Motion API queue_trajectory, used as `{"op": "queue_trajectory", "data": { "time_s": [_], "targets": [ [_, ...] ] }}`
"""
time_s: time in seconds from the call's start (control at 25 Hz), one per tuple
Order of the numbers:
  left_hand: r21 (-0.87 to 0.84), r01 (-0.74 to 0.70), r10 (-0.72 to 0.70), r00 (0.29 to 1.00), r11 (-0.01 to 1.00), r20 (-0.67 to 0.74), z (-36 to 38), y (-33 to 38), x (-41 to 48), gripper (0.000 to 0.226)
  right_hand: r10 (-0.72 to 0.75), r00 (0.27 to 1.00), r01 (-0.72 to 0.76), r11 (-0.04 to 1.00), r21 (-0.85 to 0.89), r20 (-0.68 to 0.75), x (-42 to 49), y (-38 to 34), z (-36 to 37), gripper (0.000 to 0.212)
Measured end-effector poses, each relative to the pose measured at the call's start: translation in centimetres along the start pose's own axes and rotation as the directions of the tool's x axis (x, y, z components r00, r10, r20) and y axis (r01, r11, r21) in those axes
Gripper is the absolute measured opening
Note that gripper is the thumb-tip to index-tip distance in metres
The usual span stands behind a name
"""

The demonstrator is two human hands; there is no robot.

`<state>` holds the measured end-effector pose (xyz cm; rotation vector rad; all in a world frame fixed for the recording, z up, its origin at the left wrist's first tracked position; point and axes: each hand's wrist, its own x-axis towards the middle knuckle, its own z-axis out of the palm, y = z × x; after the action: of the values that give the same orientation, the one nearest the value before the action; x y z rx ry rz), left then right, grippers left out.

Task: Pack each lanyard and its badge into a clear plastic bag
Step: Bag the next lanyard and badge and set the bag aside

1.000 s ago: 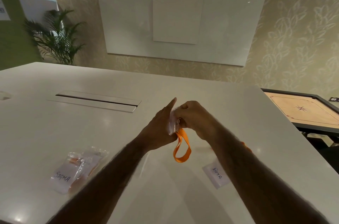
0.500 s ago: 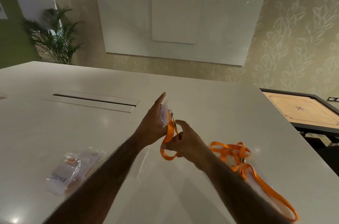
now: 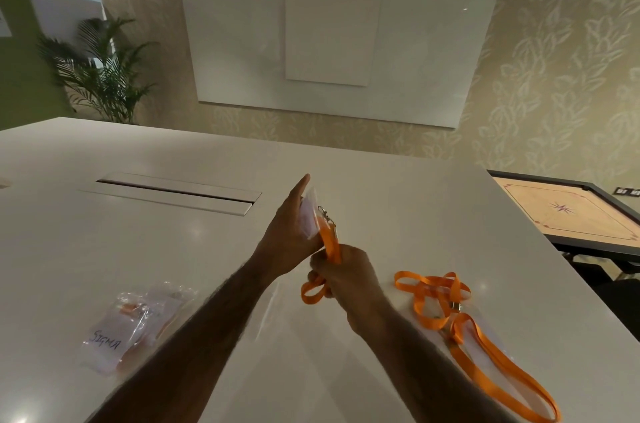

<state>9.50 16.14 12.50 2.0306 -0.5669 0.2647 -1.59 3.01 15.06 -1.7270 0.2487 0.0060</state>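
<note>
Packing midway: left hand holds a clear bag above the surface, right hand grips an orange lanyard whose clip end meets the bag's mouth; one labelled bag lies packed, a second lanyard lies loose.

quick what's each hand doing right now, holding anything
Left hand: holds the clear bag, index finger straight.
Right hand: grips the orange lanyard just below the bag.
</note>
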Motion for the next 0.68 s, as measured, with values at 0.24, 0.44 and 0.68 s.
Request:
{"op": "queue_trajectory", "data": {
  "time_s": [0.24, 0.44, 0.68],
  "targets": [
    [0.104, -0.149, 0.149, 0.989, 0.983, 0.005, -0.3, 0.7, -0.8, 0.114, -0.146, 0.931, 0.215, 0.960, 0.179, -0.335, 2.2, -2.5, -2.9, 0.034],
    [0.041, -0.139, 0.135, 0.986, 0.989, 0.096, 0.8, 1.3, -0.7, 0.114, -0.268, 0.895, 0.285, 0.958, -0.003, -0.357, 2.8, -4.2, -2.0, 0.017],
    [-0.028, -0.114, 0.117, 0.980, 0.993, 0.161, 1.2, 2.3, -0.4, 0.120, -0.260, 0.955, 0.230, 0.954, -0.194, -0.146, 3.1, -4.1, -1.3, 0.009]
  ]
}}
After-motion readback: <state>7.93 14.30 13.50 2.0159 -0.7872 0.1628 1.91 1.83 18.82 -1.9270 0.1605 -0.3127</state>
